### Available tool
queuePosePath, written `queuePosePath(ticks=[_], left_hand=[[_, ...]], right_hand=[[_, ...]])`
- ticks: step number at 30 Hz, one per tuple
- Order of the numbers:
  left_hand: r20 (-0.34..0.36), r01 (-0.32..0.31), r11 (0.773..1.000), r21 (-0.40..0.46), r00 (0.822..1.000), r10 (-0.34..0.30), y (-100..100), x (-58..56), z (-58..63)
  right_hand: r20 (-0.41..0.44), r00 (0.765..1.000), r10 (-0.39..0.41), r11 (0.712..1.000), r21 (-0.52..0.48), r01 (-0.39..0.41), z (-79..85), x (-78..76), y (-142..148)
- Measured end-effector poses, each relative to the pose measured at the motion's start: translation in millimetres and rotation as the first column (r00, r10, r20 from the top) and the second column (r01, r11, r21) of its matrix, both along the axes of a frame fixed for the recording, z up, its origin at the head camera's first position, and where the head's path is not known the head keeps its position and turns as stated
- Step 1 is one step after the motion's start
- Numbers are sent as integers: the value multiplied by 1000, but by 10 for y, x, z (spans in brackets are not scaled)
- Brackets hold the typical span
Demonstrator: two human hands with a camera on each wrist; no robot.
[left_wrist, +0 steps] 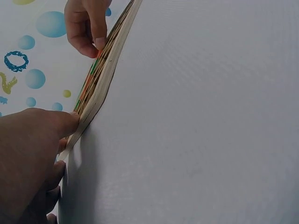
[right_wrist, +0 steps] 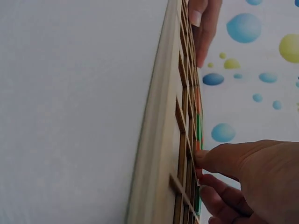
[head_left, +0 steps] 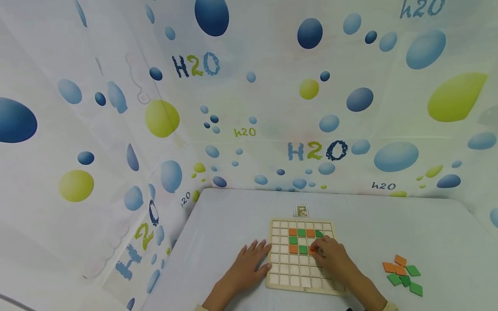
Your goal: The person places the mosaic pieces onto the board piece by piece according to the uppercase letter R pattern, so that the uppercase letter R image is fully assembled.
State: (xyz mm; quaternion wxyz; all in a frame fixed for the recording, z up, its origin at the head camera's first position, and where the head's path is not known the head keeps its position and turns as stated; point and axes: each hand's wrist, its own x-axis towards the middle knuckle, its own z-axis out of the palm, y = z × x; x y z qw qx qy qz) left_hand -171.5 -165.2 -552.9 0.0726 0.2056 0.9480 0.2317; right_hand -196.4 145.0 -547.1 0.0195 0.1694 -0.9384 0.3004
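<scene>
A wooden grid board (head_left: 285, 280) lies on the white table, with orange and green tiles in several of its upper cells. My right hand (head_left: 332, 258) is over the board's right half, thumb and fingertips pinching an orange tile (head_left: 311, 250) at a cell right of a green tile (head_left: 303, 249). That orange tile is mostly covered by the fingers. A green piece with a rounded corner (head_left: 319, 233) sits just above this hand. At the board's left edge rests my left hand (head_left: 249, 265), fingers spread, with its thumb touching the frame in the left wrist view.
Loose orange tiles (head_left: 400, 260) and green diamond-shaped tiles (head_left: 416, 289) lie in a group on the table to the right. Behind the board is a small pattern card (head_left: 301, 211). A bubble-printed curtain (head_left: 272, 108) hangs behind and left of the table.
</scene>
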Motion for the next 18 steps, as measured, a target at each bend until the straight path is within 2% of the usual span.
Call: queuePosePath(ticks=[6,11,15,18], left_hand=[[-8,4,1000,-11,1000,-4,8,-23,-15],[-5,8,1000,0,1000,-8,9,-32,-58],[-18,11,1000,4,1000,-11,2,-30,-90],[-33,15,1000,5,999,-14,-5,-35,-105]], right_hand=[[-89,996,9,999,51,-5,8,22,20],[-126,992,28,997,78,-18,33,95,106],[-64,998,2,996,92,4,125,202,274],[19,997,-77,987,143,73,193,265,474]])
